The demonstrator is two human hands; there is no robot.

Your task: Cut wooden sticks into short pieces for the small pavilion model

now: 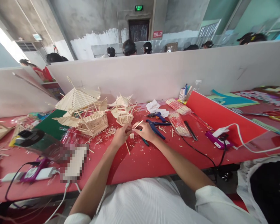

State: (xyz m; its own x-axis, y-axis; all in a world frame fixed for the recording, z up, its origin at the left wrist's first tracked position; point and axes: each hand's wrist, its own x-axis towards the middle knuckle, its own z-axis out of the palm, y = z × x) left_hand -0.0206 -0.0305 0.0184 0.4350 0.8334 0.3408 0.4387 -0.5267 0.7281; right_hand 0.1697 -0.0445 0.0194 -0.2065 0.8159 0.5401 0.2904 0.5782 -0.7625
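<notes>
My left hand (122, 134) and my right hand (145, 131) meet above the red table, fingertips pinched close together. A short, pale wooden stick (139, 124) slants up from the fingers of my right hand. Whatever is between my left fingertips is too small to make out. Below them lie a little bundle of cut sticks (132, 136) and a longer loose stick (128, 148). Just beyond stands a small pavilion model (122, 109) built of sticks, with a larger one (80, 107) to its left. Blue-handled pliers (156, 129) rest beside my right hand.
Packs of sticks (178, 123), white tissue (154, 106) and a black marker-like rod (190, 130) lie to the right. A red board (224, 119) and a purple power strip (218, 140) are farther right. A bottle (38, 143) stands left. Stick scraps litter the table (140, 169).
</notes>
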